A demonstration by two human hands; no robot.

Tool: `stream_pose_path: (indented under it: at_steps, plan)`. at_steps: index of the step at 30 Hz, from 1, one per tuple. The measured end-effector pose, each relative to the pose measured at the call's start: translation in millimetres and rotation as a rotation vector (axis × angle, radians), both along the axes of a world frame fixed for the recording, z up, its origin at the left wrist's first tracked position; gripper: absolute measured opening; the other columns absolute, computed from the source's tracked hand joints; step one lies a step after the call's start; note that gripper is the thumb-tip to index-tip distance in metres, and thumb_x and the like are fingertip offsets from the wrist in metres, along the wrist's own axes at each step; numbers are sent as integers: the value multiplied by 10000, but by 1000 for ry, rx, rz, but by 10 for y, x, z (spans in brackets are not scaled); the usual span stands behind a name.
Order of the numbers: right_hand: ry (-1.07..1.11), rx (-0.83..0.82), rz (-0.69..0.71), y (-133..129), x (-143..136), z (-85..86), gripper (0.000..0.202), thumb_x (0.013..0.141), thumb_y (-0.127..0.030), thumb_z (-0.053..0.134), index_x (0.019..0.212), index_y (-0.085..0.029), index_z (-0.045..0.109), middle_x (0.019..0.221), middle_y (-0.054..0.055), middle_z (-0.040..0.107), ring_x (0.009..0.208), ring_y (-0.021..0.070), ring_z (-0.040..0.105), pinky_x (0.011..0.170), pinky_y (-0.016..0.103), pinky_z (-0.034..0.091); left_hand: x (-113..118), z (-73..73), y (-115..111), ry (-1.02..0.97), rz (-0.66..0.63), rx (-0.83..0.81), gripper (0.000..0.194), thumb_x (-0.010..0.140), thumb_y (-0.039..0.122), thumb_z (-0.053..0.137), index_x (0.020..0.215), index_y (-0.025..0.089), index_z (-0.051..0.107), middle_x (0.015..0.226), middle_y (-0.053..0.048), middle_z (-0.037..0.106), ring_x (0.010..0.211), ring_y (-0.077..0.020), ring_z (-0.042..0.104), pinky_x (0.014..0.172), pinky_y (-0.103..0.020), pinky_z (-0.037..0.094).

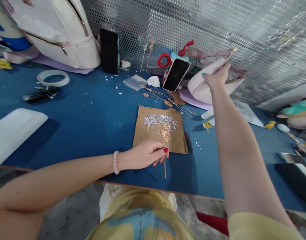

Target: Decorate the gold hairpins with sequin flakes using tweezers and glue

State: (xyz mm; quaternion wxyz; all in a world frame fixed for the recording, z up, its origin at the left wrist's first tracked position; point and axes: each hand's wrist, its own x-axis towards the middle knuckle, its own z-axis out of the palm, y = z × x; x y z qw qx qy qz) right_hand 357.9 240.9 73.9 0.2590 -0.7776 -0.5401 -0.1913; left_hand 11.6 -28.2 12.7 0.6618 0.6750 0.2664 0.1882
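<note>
My left hand (149, 154), with a beaded bracelet on its wrist, pinches a thin wooden stick (165, 168). A glitter-covered topper (165, 132) in orange-gold forms the stick's upper end. It is over a brown cardboard sheet (145, 136), against a heap of loose iridescent glitter flakes (155, 120). My right hand (219, 77) reaches far back to a pale pink bag (200, 87). Its thumb lies against the bag's side and its other fingers grip the rim of the opening, partly hidden from view.
Several stick toppers (167, 102) lie behind the cardboard, near a propped phone (176, 75). Small glue bottles (209, 123) stand beside my right forearm. On the left are a tape roll (53, 78), black keys (40, 94) and a white backpack (55, 33). A perforated metal panel (143, 20) closes off the back.
</note>
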Motion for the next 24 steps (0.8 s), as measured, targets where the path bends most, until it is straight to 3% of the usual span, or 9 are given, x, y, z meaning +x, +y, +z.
stream_pose_path:
  at_steps: [5,12,18,21,24]
  plan:
    - [179,75,55,-143,89,154,789,742,-396,738,1325,-36,348,1208,219,559,1056,121,587,744,264,410,2,-2,-13,1,-9,1,268,958,311,386,836,144,558,674,39,539,499,-48,490,523,-186,401]
    - [123,27,62,-380,76,277,730,776,-356,713,1313,-24,346,1287,237,495,1164,102,533,790,257,390,2,5,-5,5,-11,6,266,957,307,382,835,147,557,678,40,538,507,-49,496,530,-186,407]
    - [-7,-87,53,-361,-74,120,737,849,-415,626,1360,-37,253,1273,240,498,1180,123,532,791,267,376,1,15,-15,12,-19,4,265,953,305,383,829,148,555,682,37,541,508,-52,499,526,-187,407]
    - [-168,-228,-15,-379,-258,22,758,864,-551,540,1366,-57,258,1272,283,486,1200,182,509,791,305,372,-4,23,-12,18,-15,11,263,954,308,387,836,149,560,679,39,539,510,-51,501,530,-185,407]
    - [-229,-256,-98,-405,-433,47,810,844,-610,519,1380,-57,267,1273,300,485,1198,249,503,826,343,378,-6,24,-8,23,-15,12,264,955,308,388,835,149,562,678,40,541,508,-49,500,527,-182,406]
